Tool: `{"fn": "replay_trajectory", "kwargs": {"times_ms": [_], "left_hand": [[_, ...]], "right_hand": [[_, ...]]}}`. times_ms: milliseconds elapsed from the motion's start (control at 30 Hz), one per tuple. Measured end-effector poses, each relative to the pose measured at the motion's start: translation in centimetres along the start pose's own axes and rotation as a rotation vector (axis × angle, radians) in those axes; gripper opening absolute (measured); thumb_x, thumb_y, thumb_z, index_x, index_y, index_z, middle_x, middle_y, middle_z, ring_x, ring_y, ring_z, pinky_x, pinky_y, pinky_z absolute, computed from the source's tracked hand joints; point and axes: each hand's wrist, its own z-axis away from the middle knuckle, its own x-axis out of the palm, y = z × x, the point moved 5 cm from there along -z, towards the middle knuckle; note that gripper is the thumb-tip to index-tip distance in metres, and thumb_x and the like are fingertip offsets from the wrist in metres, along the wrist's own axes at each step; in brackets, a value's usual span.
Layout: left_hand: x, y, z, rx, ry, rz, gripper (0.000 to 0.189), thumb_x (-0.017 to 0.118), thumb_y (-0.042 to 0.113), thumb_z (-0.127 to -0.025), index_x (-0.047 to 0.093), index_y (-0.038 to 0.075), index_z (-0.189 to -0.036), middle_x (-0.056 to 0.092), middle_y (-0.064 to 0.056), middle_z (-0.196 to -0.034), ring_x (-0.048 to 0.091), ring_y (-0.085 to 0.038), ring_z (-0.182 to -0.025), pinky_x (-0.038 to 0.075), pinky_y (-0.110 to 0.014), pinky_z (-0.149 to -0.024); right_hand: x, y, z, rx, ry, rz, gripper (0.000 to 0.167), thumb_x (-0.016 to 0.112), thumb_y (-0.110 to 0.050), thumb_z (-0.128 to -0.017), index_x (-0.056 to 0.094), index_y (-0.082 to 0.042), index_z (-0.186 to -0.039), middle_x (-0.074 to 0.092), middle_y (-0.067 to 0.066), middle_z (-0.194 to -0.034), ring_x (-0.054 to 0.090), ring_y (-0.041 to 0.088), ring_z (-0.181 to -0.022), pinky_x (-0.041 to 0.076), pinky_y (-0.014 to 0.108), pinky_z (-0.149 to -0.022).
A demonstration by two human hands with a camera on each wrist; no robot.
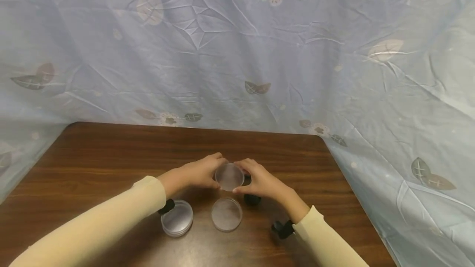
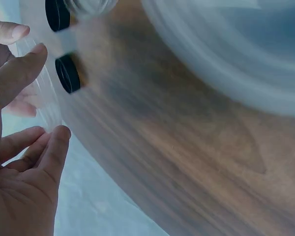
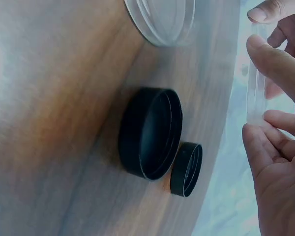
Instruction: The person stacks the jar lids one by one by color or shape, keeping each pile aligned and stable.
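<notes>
A clear, round, shallow dish that looks like a petri dish is held just above the table between both hands. My left hand pinches its left edge between thumb and fingers. On the opposite edge, the thumb and fingers of my right hand grip it too. Seen edge-on in the right wrist view, the held dish stands upright. A second clear dish lies on the table nearer to me. Beside the left wrist sits a short stack of clear dishes.
Two black round caps, a larger one and a smaller one, lie on the table by the right hand. The brown wooden table meets a patterned pale curtain at the back and sides. Black camera mounts sit on both wrists.
</notes>
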Motion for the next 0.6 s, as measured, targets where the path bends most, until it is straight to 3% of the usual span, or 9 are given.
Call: {"fn": "replay_trajectory", "kwargs": {"times_ms": [300,433,600], "left_hand": [[1.4,1.4,2.3,0.024,-0.023,0.001,0.075,0.092,0.022,-0.08,0.056,0.0,-0.142,0.058,-0.013,-0.125,0.063,-0.024,-0.11,0.058,-0.038,-0.09],[2.0,2.2,2.9,0.042,-0.01,-0.01,0.076,0.094,0.021,-0.078,0.057,0.001,-0.142,0.058,-0.011,-0.122,0.062,-0.02,-0.104,0.058,-0.034,-0.085],[2.8,3.1,3.5,0.037,-0.013,-0.024,0.078,0.095,0.021,-0.075,0.057,0.0,-0.14,0.059,-0.01,-0.121,0.064,-0.022,-0.105,0.06,-0.036,-0.088]], "right_hand": [[1.3,-1.6,2.2,-0.048,-0.033,0.055,0.08,0.087,-0.034,-0.087,0.05,-0.004,-0.152,0.06,0.009,-0.145,0.057,0.024,-0.131,0.054,0.047,-0.107],[1.7,-1.8,3.3,-0.06,-0.031,0.045,0.081,0.087,-0.036,-0.086,0.051,-0.005,-0.151,0.058,0.007,-0.147,0.056,0.023,-0.132,0.053,0.048,-0.108],[2.5,-1.8,4.2,-0.06,-0.057,0.043,0.082,0.086,-0.041,-0.087,0.05,-0.006,-0.152,0.056,0.006,-0.148,0.055,0.022,-0.134,0.051,0.05,-0.111]]}}
